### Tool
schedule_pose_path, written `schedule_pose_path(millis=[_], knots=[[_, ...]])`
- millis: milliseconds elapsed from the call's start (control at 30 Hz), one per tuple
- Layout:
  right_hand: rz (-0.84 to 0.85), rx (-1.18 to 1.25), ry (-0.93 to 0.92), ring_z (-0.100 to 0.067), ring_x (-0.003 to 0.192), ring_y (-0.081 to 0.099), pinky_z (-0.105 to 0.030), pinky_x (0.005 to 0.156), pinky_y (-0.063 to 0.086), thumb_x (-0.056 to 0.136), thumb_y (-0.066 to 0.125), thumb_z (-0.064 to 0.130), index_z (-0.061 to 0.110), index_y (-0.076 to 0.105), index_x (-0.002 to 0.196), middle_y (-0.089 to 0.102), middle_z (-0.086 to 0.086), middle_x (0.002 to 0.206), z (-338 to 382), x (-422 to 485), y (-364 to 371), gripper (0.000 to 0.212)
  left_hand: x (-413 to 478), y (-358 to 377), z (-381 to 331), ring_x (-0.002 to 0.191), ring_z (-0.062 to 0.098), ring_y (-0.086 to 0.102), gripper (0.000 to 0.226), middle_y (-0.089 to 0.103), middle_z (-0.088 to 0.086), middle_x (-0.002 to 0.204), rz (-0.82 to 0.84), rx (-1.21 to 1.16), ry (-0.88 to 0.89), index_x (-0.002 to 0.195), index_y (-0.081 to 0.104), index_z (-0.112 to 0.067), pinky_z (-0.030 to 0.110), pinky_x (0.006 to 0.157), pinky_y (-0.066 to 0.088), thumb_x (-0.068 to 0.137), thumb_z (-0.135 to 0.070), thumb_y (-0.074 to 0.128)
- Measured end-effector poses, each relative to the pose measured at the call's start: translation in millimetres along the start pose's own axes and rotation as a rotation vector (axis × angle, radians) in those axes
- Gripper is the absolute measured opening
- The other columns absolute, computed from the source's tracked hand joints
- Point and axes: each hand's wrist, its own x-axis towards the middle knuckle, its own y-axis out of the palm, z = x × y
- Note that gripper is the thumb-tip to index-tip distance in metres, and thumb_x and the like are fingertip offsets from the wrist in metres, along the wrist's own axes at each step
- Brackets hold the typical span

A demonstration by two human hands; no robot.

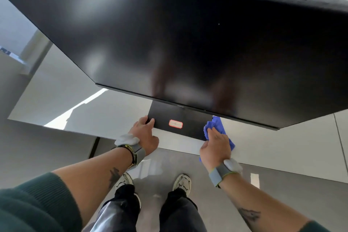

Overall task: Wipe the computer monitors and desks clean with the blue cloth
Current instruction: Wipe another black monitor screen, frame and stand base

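Black monitor (pixel 188 43): one, screen dark, looming above the stand base; it looks tipped toward the person.
Pale grey desk (pixel 282 147): one for certain, lying under the stand base; a seam runs well to the right of it.
Stand base (pixel 178 117): one flat black plate. The step in hand is probably wiping this base and the desk around it.
Left hand (pixel 146 135): one, fingers curled round the base's left front corner, likely steadying it.
Right hand (pixel 216 149): one, fingers bunched on the cloth at the base's right edge.
Blue cloth (pixel 216 124): one, crumpled, touching the base's right edge. The next move likely calls for pressing it flat and sweeping left across the base.
Sticker (pixel 175 124): one, red and white, mid-base.
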Motion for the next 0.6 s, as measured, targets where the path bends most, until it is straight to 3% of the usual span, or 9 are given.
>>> schedule_pose_path(millis=[67, 200, 267, 300, 367, 400, 500, 533, 600], knots=[[-0.129, 0.045, 0.005, -0.036, 0.071, 0.061, -0.027, 0.063, 0.039, 0.061, 0.057, -0.012, 0.001, 0.062, 0.075, 0.068, -0.013, 0.08, 7, 14, -8, 0.02, -3, 1, -4, 0.145, 0.026, 0.028, 0.073, 0.019, 0.002, 0.162, -0.008, -0.005, 0.008, 0.154, 0.03, -0.022, 0.035, 0.113, 0.036, 0.084, -0.026, 0.051], [-0.252, 0.065, -0.092, -0.037, 0.067, 0.059, -0.037, 0.067, 0.049, 0.067, 0.039, 0.006, 0.005, 0.057, 0.067, 0.057, -0.014, 0.068, 45, 43, 11, 0.018, -5, 4, -3, 0.139, 0.028, 0.029, 0.067, 0.022, 0.006, 0.158, -0.012, -0.02, 0.02, 0.15, 0.035, -0.019, 0.032, 0.108, 0.036, 0.086, -0.02, 0.052], [-0.141, 0.043, -0.264, -0.042, 0.092, 0.064, -0.043, 0.087, 0.051, 0.066, 0.054, -0.002, 0.003, 0.062, 0.086, 0.065, -0.019, 0.094, 63, 25, 35, 0.023, -6, 3, 4, 0.14, 0.028, 0.029, 0.065, 0.022, 0.006, 0.159, -0.016, -0.021, 0.045, 0.151, 0.036, -0.02, 0.032, 0.108, 0.034, 0.088, -0.02, 0.052], [-0.049, -0.035, -0.468, -0.042, 0.108, 0.063, -0.044, 0.099, 0.049, 0.065, 0.065, -0.004, 0.001, 0.067, 0.102, 0.066, -0.02, 0.113, 65, 9, 46, 0.037, -7, 4, 4, 0.14, 0.028, 0.03, 0.064, 0.024, 0.006, 0.158, -0.033, -0.031, 0.055, 0.151, 0.038, -0.02, 0.032, 0.11, 0.034, 0.089, -0.021, 0.052], [0.015, -0.195, -0.7, -0.037, 0.13, 0.053, -0.052, 0.107, 0.044, 0.074, 0.071, 0.012, 0.003, 0.062, 0.128, 0.058, -0.017, 0.138, 49, -3, 54, 0.055, -7, 5, 7, 0.139, 0.029, 0.032, 0.062, 0.028, 0.006, 0.156, -0.041, -0.044, 0.089, 0.149, 0.041, -0.019, 0.03, 0.111, 0.033, 0.089, -0.021, 0.053], [-0.001, -0.236, -0.617, -0.037, 0.137, 0.045, -0.056, 0.109, 0.041, 0.082, 0.061, 0.024, 0.007, 0.057, 0.136, 0.052, -0.014, 0.145, 42, -1, 51, 0.056, -8, 4, 11, 0.139, 0.029, 0.032, 0.063, 0.028, 0.006, 0.156, -0.028, -0.049, 0.11, 0.15, 0.041, -0.019, 0.03, 0.111, 0.032, 0.088, -0.022, 0.054], [-0.016, -0.293, -0.065, -0.038, 0.147, 0.027, -0.058, 0.116, 0.024, 0.089, 0.036, 0.051, 0.013, 0.045, 0.147, 0.038, -0.015, 0.155, 34, 12, 35, 0.07, -8, 6, 19, 0.141, 0.028, 0.03, 0.066, 0.026, 0.005, 0.157, -0.002, -0.033, 0.168, 0.152, 0.037, -0.019, 0.033, 0.114, 0.032, 0.088, -0.024, 0.054], [-0.009, -0.29, 0.004, -0.039, 0.146, 0.029, -0.058, 0.116, 0.027, 0.089, 0.035, 0.05, 0.011, 0.046, 0.146, 0.038, -0.019, 0.155, 43, 12, 37, 0.071, -9, 6, 20, 0.141, 0.028, 0.03, 0.066, 0.026, 0.005, 0.157, 0.01, -0.032, 0.185, 0.152, 0.038, -0.019, 0.033, 0.114, 0.032, 0.088, -0.024, 0.054], [0.07, -0.28, -0.181, -0.039, 0.141, 0.038, -0.058, 0.111, 0.036, 0.085, 0.05, 0.042, 0.009, 0.051, 0.143, 0.04, -0.019, 0.153, 75, 2, 50, 0.066, -11, 4, 27, 0.142, 0.029, 0.031, 0.067, 0.028, 0.005, 0.157, 0.041, -0.029, 0.215, 0.151, 0.041, -0.019, 0.031, 0.114, 0.031, 0.085, -0.025, 0.053]])
